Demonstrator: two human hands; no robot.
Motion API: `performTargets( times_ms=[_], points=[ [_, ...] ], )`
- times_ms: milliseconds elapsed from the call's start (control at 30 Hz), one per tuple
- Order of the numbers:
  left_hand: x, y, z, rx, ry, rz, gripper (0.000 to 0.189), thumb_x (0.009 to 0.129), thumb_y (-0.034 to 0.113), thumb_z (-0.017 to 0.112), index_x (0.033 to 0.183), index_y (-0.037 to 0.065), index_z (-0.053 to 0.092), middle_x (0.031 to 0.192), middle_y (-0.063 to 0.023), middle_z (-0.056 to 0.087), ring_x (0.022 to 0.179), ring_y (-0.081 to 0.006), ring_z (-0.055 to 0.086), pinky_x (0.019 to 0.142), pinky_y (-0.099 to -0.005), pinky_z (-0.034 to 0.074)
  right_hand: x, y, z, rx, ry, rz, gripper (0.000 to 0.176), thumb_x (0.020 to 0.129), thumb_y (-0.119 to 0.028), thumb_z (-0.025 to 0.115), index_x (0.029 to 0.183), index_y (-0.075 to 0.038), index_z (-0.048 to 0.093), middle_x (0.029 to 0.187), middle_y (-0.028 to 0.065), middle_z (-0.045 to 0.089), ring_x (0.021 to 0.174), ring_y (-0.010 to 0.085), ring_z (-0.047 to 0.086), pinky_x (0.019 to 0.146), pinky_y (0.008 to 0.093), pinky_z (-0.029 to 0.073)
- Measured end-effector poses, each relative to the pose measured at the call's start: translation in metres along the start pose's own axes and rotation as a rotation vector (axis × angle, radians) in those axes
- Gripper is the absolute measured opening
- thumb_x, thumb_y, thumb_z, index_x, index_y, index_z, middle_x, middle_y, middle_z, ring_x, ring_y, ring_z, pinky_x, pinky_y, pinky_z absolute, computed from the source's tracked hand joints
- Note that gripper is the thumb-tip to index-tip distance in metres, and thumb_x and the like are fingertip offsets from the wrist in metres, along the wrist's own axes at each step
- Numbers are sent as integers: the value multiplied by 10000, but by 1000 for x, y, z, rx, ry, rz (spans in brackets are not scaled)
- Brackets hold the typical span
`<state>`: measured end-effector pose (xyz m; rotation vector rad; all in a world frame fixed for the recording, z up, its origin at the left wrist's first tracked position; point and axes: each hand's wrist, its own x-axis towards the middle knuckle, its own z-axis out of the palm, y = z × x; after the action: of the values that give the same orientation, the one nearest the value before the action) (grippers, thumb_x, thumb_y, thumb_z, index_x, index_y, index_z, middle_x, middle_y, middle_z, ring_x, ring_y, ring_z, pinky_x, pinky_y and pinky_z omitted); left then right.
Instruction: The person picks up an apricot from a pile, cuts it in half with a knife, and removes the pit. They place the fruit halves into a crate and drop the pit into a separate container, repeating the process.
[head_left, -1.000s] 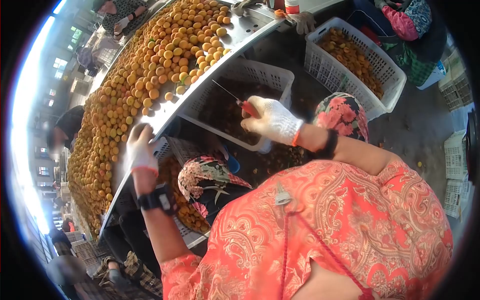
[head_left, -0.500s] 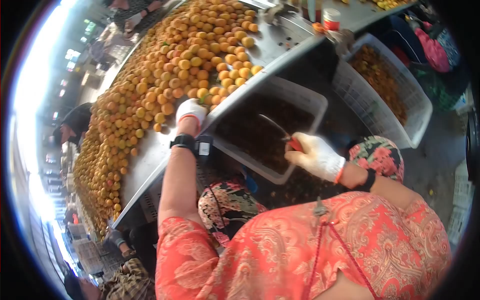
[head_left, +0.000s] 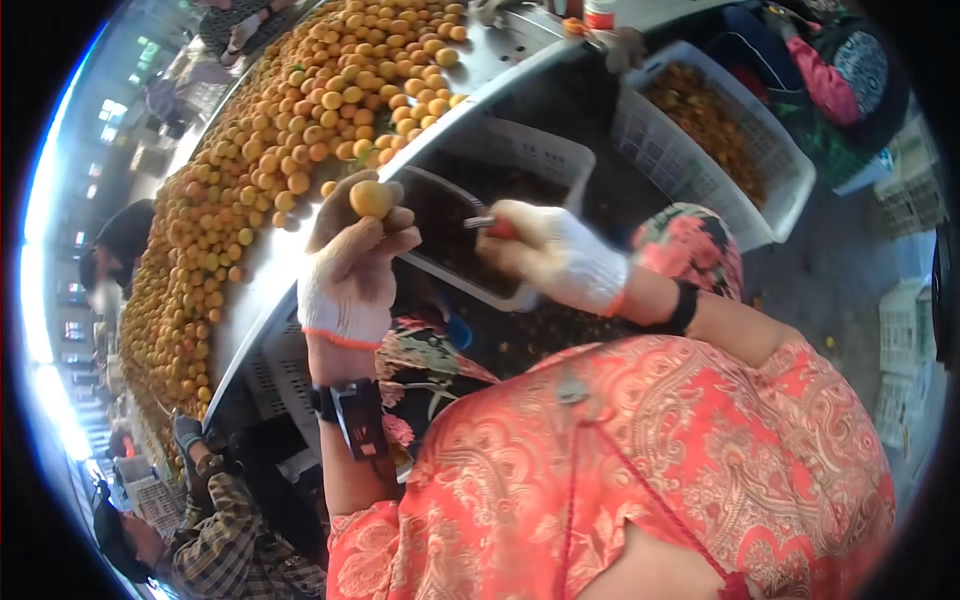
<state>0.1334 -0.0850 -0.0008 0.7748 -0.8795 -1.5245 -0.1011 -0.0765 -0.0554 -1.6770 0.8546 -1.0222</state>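
Between the fingers and thumb of my gloved left hand (head_left: 348, 280) sits a yellow-orange apricot (head_left: 371, 199), raised just over the table edge. My right hand (head_left: 565, 255), also in a white glove, is closed round the red handle of a thin curved knife (head_left: 502, 229). Its blade points left toward the apricot, and I see a gap between the two. Behind my left hand a large pile of apricots (head_left: 330, 110) covers the metal table (head_left: 250, 290). Beneath both hands is a pale plastic crate (head_left: 570, 165) with dark contents.
A second white crate (head_left: 770, 215) of orange-brown pieces stands to the right, near a person in a pink sleeve (head_left: 825, 85). Another person in a checked shirt (head_left: 225, 535) is at lower left. A red-and-white container (head_left: 599, 14) stands on the far table edge.
My left hand has come back from the pile with an apricot and turned palm up. The knife in my right hand has moved left, closer to it. The view has shifted too.
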Motion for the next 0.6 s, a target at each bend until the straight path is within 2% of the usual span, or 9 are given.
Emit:
performTargets(
  times_ms=[167, 267, 467, 600],
  points=[
    [-36, -13, 34, -12, 59, 78, 472, 828, 12, 687, 1271, -45, 535, 1108, -203, 654, 926, -272, 682, 818, -387, 605, -13, -48, 1, -65, -125, -2, 230, 945, -216, 656, 930, 0, 580, 744, 182, 645, 727, 292, 680, 643, 383, 503],
    [-46, -15, 48, -36, 54, 123, 453, 832, 21, 685, 1259, -37, 546, 1120, -189, 650, 936, -265, 674, 829, -377, 590, -18, -57, 3, -85, -137, -18, 239, 948, -228, 653, 929, -1, 582, 740, 183, 652, 740, 312, 692, 639, 400, 506],
    [-58, -13, 60, 24, 78, 180, 394, 845, -12, 644, 1230, -27, 560, 1109, -159, 651, 950, -241, 661, 857, -359, 551, -26, -60, 5, -221, -43, -118, 272, 948, -272, 643, 921, -10, 578, 782, 224, 653, 795, 406, 670, 652, 450, 509],
    [-59, -18, 65, 40, 73, 232, 384, 848, -27, 631, 1225, -22, 560, 1108, -152, 651, 946, -230, 656, 845, -357, 547, -30, -61, 8, -272, -27, -99, 274, 947, -283, 638, 942, -17, 573, 798, 240, 648, 810, 437, 651, 654, 477, 507]
  ],
)
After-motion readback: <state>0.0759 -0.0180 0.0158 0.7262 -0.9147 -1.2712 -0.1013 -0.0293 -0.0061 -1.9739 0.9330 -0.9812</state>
